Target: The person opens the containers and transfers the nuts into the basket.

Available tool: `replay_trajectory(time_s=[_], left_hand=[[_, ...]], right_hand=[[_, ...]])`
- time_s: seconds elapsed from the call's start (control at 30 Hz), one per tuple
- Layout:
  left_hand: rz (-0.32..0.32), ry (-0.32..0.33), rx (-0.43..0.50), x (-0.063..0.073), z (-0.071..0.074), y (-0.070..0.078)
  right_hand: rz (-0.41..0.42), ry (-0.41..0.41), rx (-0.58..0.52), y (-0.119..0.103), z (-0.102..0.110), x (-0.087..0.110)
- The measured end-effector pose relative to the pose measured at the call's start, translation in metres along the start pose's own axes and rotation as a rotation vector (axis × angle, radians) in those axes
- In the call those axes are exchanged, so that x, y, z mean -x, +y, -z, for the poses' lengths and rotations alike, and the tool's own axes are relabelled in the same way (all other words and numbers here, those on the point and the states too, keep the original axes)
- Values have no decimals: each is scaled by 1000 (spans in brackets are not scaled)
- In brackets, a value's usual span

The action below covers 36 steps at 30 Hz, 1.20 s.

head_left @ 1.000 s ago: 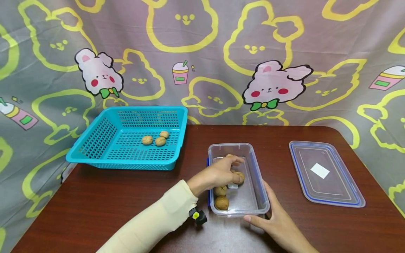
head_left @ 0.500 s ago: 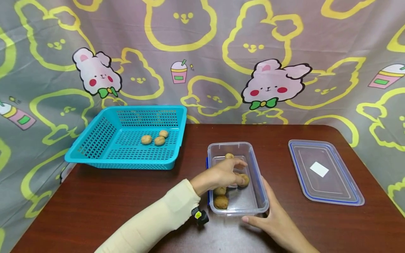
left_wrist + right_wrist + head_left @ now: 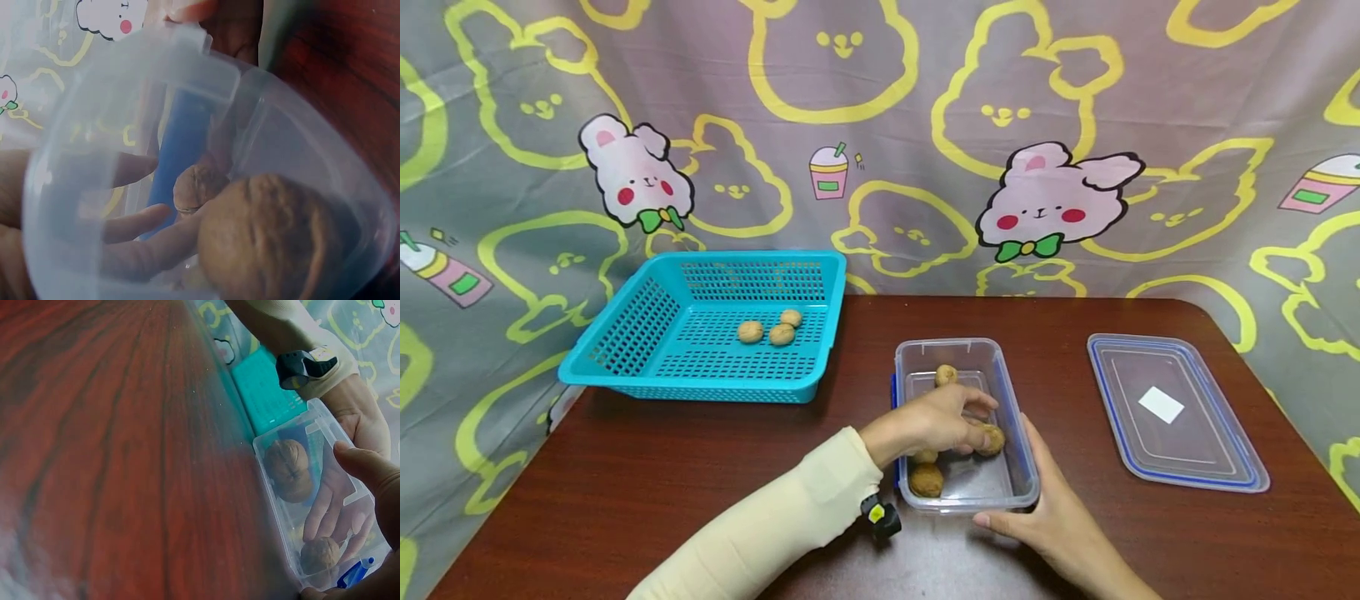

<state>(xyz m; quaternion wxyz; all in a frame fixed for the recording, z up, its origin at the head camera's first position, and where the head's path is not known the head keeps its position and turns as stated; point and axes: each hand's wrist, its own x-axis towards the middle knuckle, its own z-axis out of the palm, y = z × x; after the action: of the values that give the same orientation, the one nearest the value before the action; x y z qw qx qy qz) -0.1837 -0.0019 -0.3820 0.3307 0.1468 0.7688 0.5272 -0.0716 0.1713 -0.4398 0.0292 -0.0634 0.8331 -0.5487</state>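
Note:
A clear plastic food container with blue side clips stands on the table. My left hand reaches inside and pinches a walnut near the right wall, low over the bottom. Another walnut lies by the far end. Two more sit in the near left corner: one walnut shows whole, the other is partly hidden by my left hand. In the left wrist view, one walnut looms large in front of the fingers. My right hand grips the container's near right corner, thumb at the near side.
A turquoise plastic basket at the back left holds three walnuts. To the right lies the container's clear lid, with a blue seal and a white label. A patterned cloth hangs behind the table.
My left hand has moved right and slightly nearer inside the container, carrying the walnut toward the right wall. The far walnut has come into fuller view. My right hand keeps its grip.

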Motion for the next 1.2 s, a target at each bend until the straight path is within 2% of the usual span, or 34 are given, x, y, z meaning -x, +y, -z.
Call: replay_trajectory(time_s=[0.17,0.43,0.6,0.67,0.87,1.1,1.2], left_hand=[[23,-20,88,-1,-3,-2],[32,-42,141,-1,-7,-4],[30,-49,187,-1,-6,-4],[22,-47,171,-1,-6,-4],[-24,6,43,1,-4,-3],[-59,-21,115,4,2,-2],[-69,-20,117,8,8,0]], right_hand=[[0,2,-20,0,-1,0],[16,9,-41,1,-2,0],[-5,0,-24,0,-1,0],[-19,-1,-12,1,-1,0],[-17,-3,-26,-1,-1,-1],[-30,-8,-26,-1,0,-1],[-14,-5,-31,-1,-1,-1]])
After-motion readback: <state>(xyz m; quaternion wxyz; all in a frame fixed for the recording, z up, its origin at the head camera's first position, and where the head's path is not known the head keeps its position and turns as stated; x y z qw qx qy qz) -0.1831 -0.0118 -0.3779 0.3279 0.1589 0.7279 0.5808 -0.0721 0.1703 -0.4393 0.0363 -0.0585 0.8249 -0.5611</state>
